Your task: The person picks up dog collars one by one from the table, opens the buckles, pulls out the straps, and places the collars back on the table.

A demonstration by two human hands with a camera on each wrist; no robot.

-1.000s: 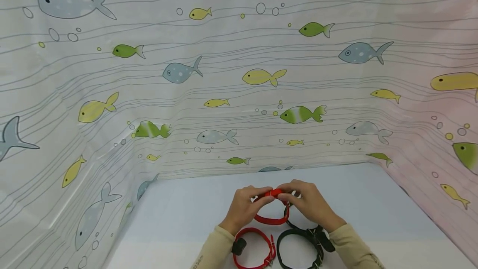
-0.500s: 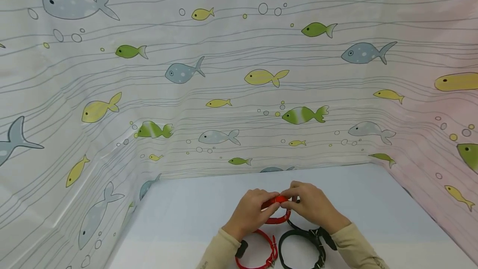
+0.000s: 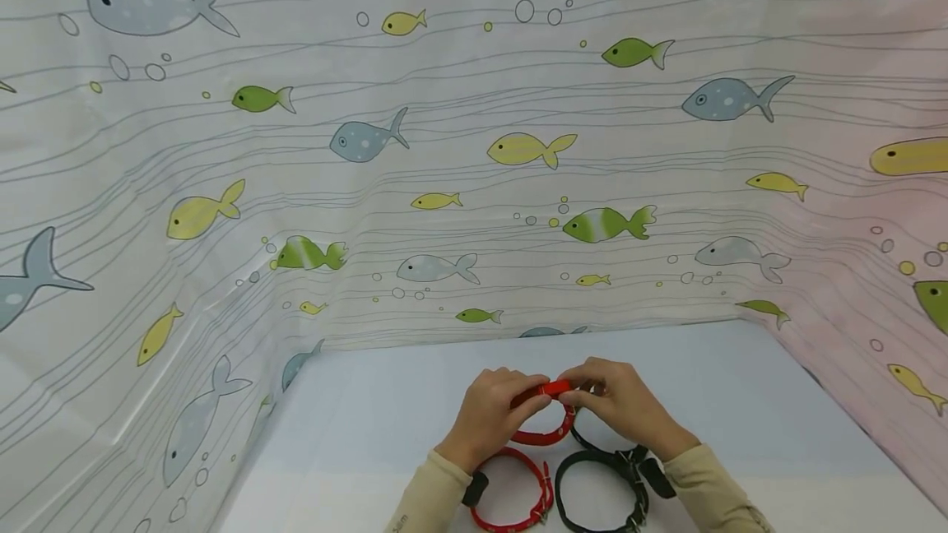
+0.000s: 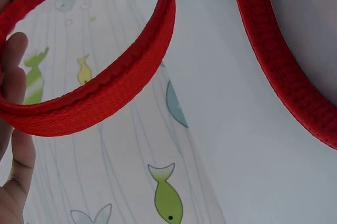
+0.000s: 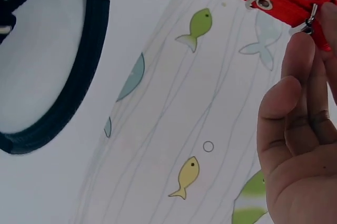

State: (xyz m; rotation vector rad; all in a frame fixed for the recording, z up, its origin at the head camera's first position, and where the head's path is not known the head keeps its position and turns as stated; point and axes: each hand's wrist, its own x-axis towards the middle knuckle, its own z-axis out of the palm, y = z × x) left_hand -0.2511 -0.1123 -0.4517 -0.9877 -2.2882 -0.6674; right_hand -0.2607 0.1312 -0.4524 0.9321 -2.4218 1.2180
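Note:
Both hands hold a red collar (image 3: 541, 438) up over the white table, its loop hanging below the fingers. My left hand (image 3: 485, 418) grips the left part of its band; in the left wrist view the padded inner side of the loop shows. My right hand (image 3: 633, 405) pinches the strap close beside the left fingertips. In the right wrist view the collar's metal ring, buckle and eyelets (image 5: 264, 3) show near the right fingertips (image 5: 300, 50). The fingers partly hide the buckle end.
Nearer the front of the table (image 3: 333, 434) lies a second red collar (image 3: 546, 488) with a black box (image 3: 476, 488). Beside it is a dark collar (image 3: 560, 492), and another dark collar (image 3: 588, 441) sits behind, partly under the right hand. A fish-print sheet (image 3: 444, 229) surrounds the table.
The hands and the held red collar have shifted slightly to the right in the head view. The collar's loop tipped out of sight partly, then shows more again. Both hands keep their hold.

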